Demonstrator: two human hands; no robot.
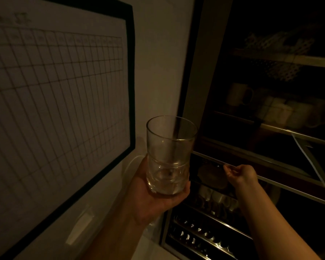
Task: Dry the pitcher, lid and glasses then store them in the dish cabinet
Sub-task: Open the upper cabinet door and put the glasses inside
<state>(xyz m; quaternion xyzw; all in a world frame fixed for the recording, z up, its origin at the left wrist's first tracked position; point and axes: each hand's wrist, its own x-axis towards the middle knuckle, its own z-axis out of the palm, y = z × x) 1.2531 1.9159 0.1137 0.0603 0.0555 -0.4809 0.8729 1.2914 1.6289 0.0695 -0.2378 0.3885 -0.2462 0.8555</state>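
In a dim kitchen, a person's left hand [158, 196] cups the base of a clear drinking glass [170, 156], held upright at the centre of the frame with fingers curled round its bottom. To the lower right, the right hand [239, 175] pinches the metal edge of a glass door [270, 180] on the dish cabinet [199, 76]. Pale mugs [281, 111] stand on a shelf at the upper right. A framed grid chart [54, 102] hangs on the wall at left.

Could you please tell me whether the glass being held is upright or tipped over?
Upright: the glass rests base-down in the left hand, its open rim facing up.
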